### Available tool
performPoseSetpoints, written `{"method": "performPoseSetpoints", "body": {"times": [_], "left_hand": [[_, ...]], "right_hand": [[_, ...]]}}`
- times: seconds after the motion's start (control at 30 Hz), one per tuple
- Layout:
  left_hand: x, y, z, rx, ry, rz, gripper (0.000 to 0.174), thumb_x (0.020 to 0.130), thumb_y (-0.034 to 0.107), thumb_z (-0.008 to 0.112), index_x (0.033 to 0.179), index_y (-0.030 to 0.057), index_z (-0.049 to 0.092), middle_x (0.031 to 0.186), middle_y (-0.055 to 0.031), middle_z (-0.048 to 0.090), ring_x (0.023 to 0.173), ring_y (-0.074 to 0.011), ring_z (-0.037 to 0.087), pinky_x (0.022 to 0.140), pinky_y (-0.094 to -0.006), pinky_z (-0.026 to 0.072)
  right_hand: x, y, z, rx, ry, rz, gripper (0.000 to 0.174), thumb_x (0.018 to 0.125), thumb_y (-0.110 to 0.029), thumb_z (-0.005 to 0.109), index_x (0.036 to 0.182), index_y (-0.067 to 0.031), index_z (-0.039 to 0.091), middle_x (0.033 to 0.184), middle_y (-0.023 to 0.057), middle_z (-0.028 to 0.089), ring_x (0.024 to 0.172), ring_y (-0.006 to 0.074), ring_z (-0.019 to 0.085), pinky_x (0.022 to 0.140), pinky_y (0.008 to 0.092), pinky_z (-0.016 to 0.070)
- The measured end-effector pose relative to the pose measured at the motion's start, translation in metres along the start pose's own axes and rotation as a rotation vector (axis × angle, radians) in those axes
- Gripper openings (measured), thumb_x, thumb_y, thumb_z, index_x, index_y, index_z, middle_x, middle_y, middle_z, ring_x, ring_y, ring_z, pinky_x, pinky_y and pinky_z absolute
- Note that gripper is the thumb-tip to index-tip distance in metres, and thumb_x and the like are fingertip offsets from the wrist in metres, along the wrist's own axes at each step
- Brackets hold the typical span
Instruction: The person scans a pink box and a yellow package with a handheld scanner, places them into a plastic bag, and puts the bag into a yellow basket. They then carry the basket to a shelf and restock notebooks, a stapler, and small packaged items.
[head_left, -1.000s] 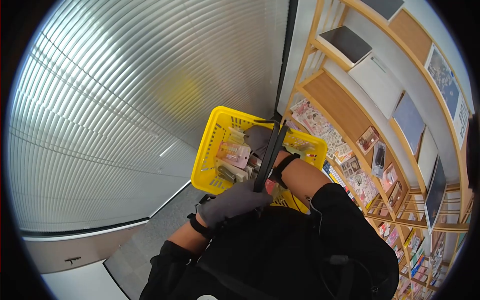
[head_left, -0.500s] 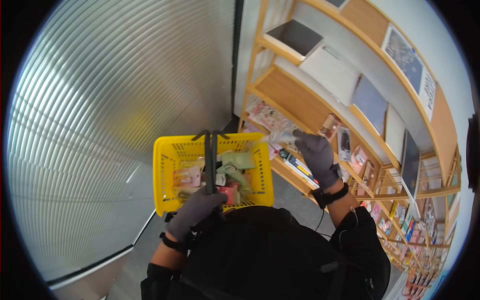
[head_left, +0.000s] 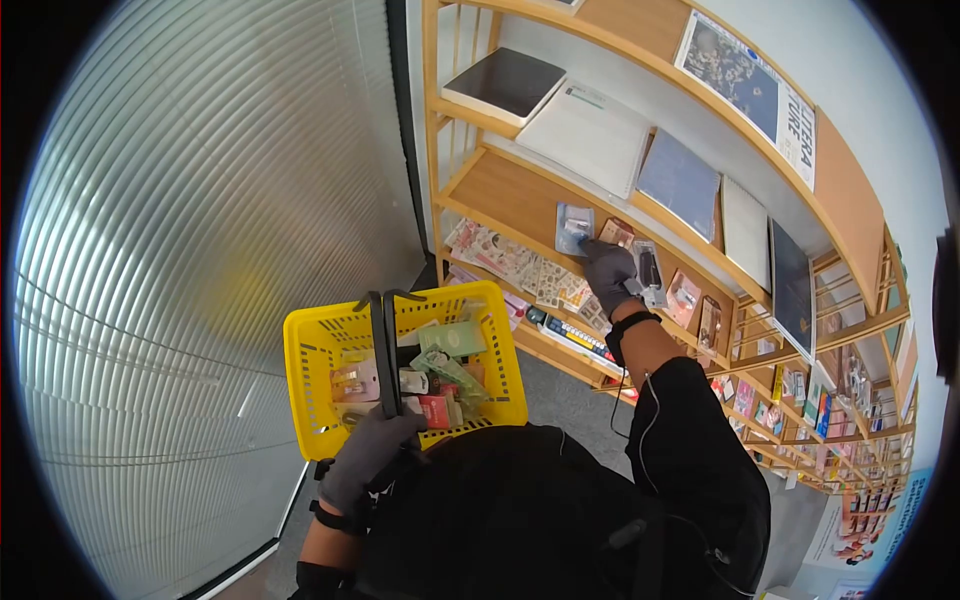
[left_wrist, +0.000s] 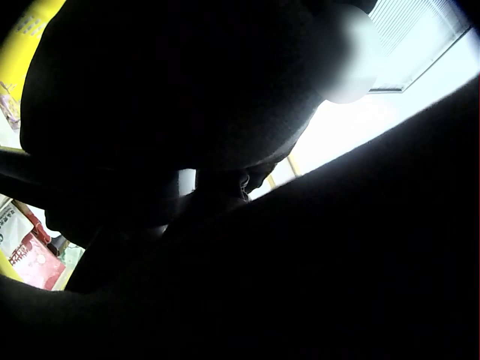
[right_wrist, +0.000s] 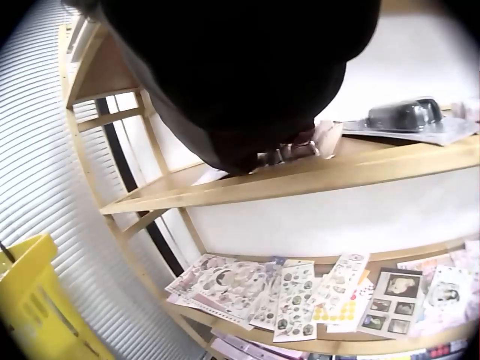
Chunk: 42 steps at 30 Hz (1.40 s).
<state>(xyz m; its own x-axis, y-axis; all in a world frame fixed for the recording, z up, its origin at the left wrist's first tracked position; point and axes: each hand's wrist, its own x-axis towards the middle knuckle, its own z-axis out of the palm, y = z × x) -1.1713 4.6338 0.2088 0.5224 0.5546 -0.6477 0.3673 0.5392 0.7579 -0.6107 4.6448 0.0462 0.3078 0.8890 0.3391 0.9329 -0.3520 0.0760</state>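
In the head view, my gloved left hand (head_left: 372, 458) grips the black handles (head_left: 385, 350) of a yellow basket (head_left: 513, 375). Small packaged items lie in the basket, including a green pack (head_left: 455, 338) and a red one (head_left: 435, 411). My gloved right hand (head_left: 610, 272) is at the wooden shelf, pinching the near edge of a clear-and-blue package (head_left: 574, 226) that rests flat on the board. In the right wrist view, the dark right hand (right_wrist: 255, 75) hides most of what its fingertips hold. The left wrist view is mostly dark.
Right of the package stand a brown pack (head_left: 617, 234) and a black item in clear packaging (head_left: 648, 268). Sticker sheets (right_wrist: 296, 300) cover the shelf below. Notebooks (head_left: 585, 135) lean above. A ribbed blind (head_left: 200, 200) lines the left.
My right hand has left the basket with the package and moved right and forward to the shelf, where the package now lies. The view has shifted toward the shelves; my left hand still holds the handles.
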Motion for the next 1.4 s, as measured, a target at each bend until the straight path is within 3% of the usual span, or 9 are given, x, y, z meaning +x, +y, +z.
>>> {"method": "performPoseSetpoints", "body": {"times": [0.13,0.3,0.73,0.93,1.17,1.23,1.27,1.33,1.4], "left_hand": [[-0.003,0.013,0.007,-0.016,0.019,-0.053,0.026,0.097,0.026,0.075,0.1,0.0015,0.067,0.079,-0.0067,0.067,0.067,-0.0185,0.069,0.064,-0.0322,0.0574],[-0.001,0.01,0.009,0.02,-0.013,-0.029,0.027,0.097,0.028,0.074,0.102,0.002,0.067,0.082,-0.0059,0.068,0.075,-0.0164,0.07,0.067,-0.0317,0.0575],[-0.018,0.026,0.009,0.184,-0.064,0.04,0.032,0.097,0.028,0.072,0.116,0.0027,0.068,0.089,-0.0069,0.071,0.079,-0.0161,0.071,0.072,-0.0311,0.0579],[-0.018,0.029,0.002,0.044,-0.044,-0.027,0.022,0.099,0.025,0.073,0.103,0.004,0.068,0.083,-0.0055,0.07,0.072,-0.0165,0.071,0.069,-0.0314,0.0589],[0.001,-0.001,-0.012,0.019,-0.019,0.015,0.023,0.096,0.024,0.073,0.097,0.0012,0.07,0.08,-0.0077,0.07,0.072,-0.0178,0.071,0.068,-0.033,0.0574],[0.003,-0.006,-0.017,0.028,0.009,0.005,0.023,0.095,0.024,0.073,0.094,0.002,0.069,0.078,-0.0074,0.07,0.071,-0.0183,0.072,0.068,-0.0334,0.0576],[0.004,-0.006,-0.016,0.029,0.027,-0.009,0.022,0.095,0.024,0.073,0.092,0.0024,0.068,0.076,-0.0073,0.069,0.071,-0.0185,0.072,0.067,-0.0336,0.0577],[0.004,0.0,-0.013,0.052,0.024,0.001,0.023,0.096,0.024,0.073,0.092,0.0024,0.068,0.076,-0.0073,0.069,0.07,-0.0186,0.072,0.067,-0.0337,0.0577],[0.001,0.005,-0.012,0.088,0.047,0.013,0.023,0.096,0.024,0.072,0.091,0.0023,0.068,0.076,-0.0074,0.069,0.069,-0.019,0.072,0.066,-0.0338,0.0577]], "right_hand": [[-0.01,-0.086,-0.079,0.423,0.251,-0.132,0.026,0.093,-0.019,0.067,0.115,-0.019,0.081,0.096,0.0105,0.08,0.094,0.0323,0.077,0.085,0.0452,0.0599],[-0.021,-0.214,-0.165,0.914,-0.34,-0.685,0.026,0.09,-0.028,0.071,0.112,-0.0192,0.081,0.095,0.0106,0.079,0.087,0.0348,0.075,0.079,0.0508,0.0596],[-0.046,-0.403,-0.085,0.606,-0.674,-0.668,0.045,0.082,-0.045,0.077,0.102,-0.0046,0.081,0.095,0.0204,0.076,0.091,0.0378,0.074,0.082,0.0475,0.0575],[-0.026,-0.357,-0.096,1.037,-0.959,-0.588,0.036,0.085,-0.03,0.083,0.1,0.0015,0.077,0.082,0.0164,0.075,0.075,0.0278,0.074,0.071,0.0366,0.0593],[0.007,-0.167,-0.151,1.493,-1.248,0.386,0.027,0.095,-0.026,0.075,0.105,-0.0008,0.078,0.079,0.0095,0.07,0.07,0.0208,0.069,0.063,0.0338,0.055],[0.008,-0.109,-0.12,1.207,-0.393,-0.553,0.022,0.1,-0.028,0.073,0.102,-0.0062,0.076,0.077,0.0053,0.069,0.061,0.017,0.064,0.056,0.0275,0.0506],[0.014,-0.093,-0.119,1.197,-0.388,-0.549,0.022,0.1,-0.028,0.073,0.102,-0.0062,0.076,0.077,0.0053,0.069,0.061,0.017,0.064,0.056,0.0275,0.0506],[0.036,-0.07,-0.115,1.728,-0.869,0.644,0.021,0.102,-0.033,0.071,0.095,-0.0129,0.074,0.077,0.0049,0.069,0.063,0.0191,0.065,0.058,0.0285,0.0515],[0.061,-0.057,-0.08,1.792,-0.826,0.709,0.023,0.103,-0.035,0.069,0.095,-0.0138,0.073,0.076,0.0059,0.07,0.064,0.0215,0.066,0.059,0.0307,0.0525]]}}
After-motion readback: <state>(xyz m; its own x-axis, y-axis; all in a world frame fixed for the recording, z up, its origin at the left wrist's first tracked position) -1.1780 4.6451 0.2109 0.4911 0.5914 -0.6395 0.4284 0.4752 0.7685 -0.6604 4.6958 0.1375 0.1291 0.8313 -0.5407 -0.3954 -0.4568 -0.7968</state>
